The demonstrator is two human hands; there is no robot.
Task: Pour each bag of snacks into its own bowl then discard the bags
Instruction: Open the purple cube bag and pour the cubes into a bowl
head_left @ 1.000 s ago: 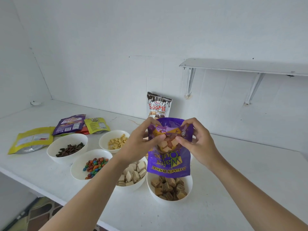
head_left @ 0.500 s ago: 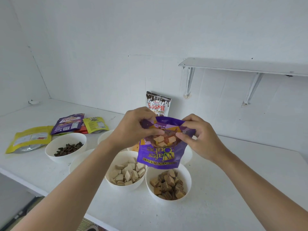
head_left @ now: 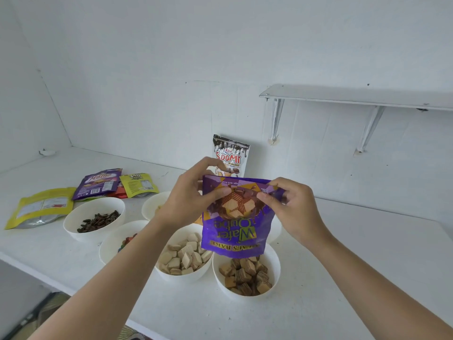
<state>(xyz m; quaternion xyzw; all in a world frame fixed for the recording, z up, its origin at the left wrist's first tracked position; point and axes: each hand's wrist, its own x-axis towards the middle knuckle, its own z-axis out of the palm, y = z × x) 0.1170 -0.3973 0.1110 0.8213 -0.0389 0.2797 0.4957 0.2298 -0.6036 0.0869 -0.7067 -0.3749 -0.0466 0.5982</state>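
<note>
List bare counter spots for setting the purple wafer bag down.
Widest free patch: counter right of the brown-wafer bowl, out to the wall. Also the back strip between the Soomi bag and the flat bags, and behind those bags. Crowded: the bowl cluster and the flat bags at left.

- Six white bowls: seed bowl [head_left: 73, 229], candy bowl [head_left: 107, 251], rear bowl [head_left: 149, 207], pale-wafer bowl [head_left: 181, 278], brown-wafer bowl [head_left: 217, 276], and a sixth bowl [head_left: 276, 229] mostly hidden behind a bag.
- Six bags: purple wafer bag [head_left: 235, 234], Soomi bag [head_left: 230, 155], large yellow bag [head_left: 41, 207], Mams bag [head_left: 98, 184], small yellow bag [head_left: 138, 185], orange bag [head_left: 119, 192] barely showing.
- Two hands: left hand [head_left: 188, 202], right hand [head_left: 296, 212].
- One shelf [head_left: 355, 96] on two brackets.
</note>
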